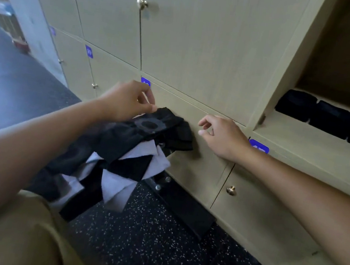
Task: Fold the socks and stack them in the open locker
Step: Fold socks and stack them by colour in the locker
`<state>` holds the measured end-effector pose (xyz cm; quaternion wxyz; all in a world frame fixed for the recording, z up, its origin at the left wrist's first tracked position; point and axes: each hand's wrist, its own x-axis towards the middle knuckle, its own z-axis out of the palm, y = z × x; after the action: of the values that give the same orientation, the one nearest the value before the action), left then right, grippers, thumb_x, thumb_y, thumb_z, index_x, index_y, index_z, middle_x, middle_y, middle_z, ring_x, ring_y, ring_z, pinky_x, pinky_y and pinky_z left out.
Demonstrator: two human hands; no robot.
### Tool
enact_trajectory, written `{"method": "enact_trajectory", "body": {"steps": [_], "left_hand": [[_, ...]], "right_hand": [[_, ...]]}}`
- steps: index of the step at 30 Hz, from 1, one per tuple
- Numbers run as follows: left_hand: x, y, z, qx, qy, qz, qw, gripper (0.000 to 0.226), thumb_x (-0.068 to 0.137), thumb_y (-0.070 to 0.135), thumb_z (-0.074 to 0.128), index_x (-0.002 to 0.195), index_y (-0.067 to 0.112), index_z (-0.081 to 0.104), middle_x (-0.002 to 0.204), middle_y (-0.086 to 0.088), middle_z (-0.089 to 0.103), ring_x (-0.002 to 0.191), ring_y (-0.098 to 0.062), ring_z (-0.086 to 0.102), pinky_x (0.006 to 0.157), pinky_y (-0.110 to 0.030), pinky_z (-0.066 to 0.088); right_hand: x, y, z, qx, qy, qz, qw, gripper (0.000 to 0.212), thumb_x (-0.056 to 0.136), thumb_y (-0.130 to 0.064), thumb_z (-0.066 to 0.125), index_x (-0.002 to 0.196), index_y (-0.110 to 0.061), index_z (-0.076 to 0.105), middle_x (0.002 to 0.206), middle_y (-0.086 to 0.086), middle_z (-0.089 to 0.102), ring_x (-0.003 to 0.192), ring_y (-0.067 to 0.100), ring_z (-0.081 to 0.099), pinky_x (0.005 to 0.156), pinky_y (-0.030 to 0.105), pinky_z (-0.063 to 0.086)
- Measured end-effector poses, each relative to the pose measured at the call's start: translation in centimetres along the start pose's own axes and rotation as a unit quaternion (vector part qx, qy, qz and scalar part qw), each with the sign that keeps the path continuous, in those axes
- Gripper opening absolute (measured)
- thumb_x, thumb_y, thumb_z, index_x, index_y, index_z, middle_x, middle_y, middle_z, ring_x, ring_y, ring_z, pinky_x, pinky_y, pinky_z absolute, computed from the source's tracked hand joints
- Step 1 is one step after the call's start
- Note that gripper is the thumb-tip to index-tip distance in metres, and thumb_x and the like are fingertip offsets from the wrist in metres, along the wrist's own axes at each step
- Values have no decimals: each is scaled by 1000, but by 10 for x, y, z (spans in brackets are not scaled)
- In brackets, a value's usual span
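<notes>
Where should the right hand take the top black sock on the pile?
Likely at the free end of the top black sock, which droops off the pile on the right hand's side. The left hand already pinches the sock's upper edge, and the right hand hovers open beside the drooping end, so a thumb-and-finger grip coming in from the right could stretch it flat for folding.

Speckled dark floor (155,241) (brass knob (231,190) nearby)

Small blue number labels (89,51) are sitting on the corners of the locker doors (204,36); their white digits are blurring too much to read; no other writing is showing clearly anywhere.
</notes>
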<state>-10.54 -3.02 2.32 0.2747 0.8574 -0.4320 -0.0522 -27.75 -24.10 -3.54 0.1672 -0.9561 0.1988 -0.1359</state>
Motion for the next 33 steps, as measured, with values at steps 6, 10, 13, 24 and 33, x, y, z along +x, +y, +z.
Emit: {"method": "enact_trajectory", "body": {"steps": [6, 10, 13, 24, 33], "left_hand": [[5, -44, 8, 49, -36, -51, 997, 23, 87, 39, 78, 99, 23, 68, 104, 2, 72, 95, -19, 67, 85, -33, 51], [10, -60, 22, 89, -93, -95, 987, 45, 90, 46, 73, 126, 20, 60, 128, -6, 64, 115, -28, 60, 102, -41, 47], [14, -65, 31, 111, -115, -117, 980, 57, 93, 52, 66, 137, 18, 52, 136, -11, 60, 122, -31, 56, 106, -45, 44], [28, -76, 44, 39, -55, -192, 979, 70, 86, 57, 72, 140, 20, 48, 139, -7, 57, 130, -34, 50, 111, -50, 40], [26, -51, 28, -20, 94, -119, 988, 8, 93, 25, 73, 96, 24, 65, 98, 3, 66, 101, -24, 60, 102, -43, 45]], "right_hand": [[21, -9, 32, 88, -81, 65, 991, 42, 96, -31, 65, 135, -18, 54, 112, -2, 57, 100, 18, 54, 81, 21, 33], [37, -12, 50, 118, -114, 114, 980, 55, 96, -39, 64, 144, -22, 44, 124, 2, 61, 120, 26, 58, 96, 29, 43], [45, -13, 58, 124, -108, 137, 977, 56, 94, -44, 63, 143, -27, 43, 137, 6, 60, 123, 28, 58, 106, 40, 44], [57, -22, 73, 102, -92, 137, 981, 54, 95, -44, 61, 144, -26, 45, 141, 10, 55, 127, 29, 54, 105, 38, 44], [57, -31, 54, 152, -13, 118, 981, 50, 98, -47, 57, 140, -21, 49, 136, 8, 57, 123, 27, 55, 103, 36, 43]]}}
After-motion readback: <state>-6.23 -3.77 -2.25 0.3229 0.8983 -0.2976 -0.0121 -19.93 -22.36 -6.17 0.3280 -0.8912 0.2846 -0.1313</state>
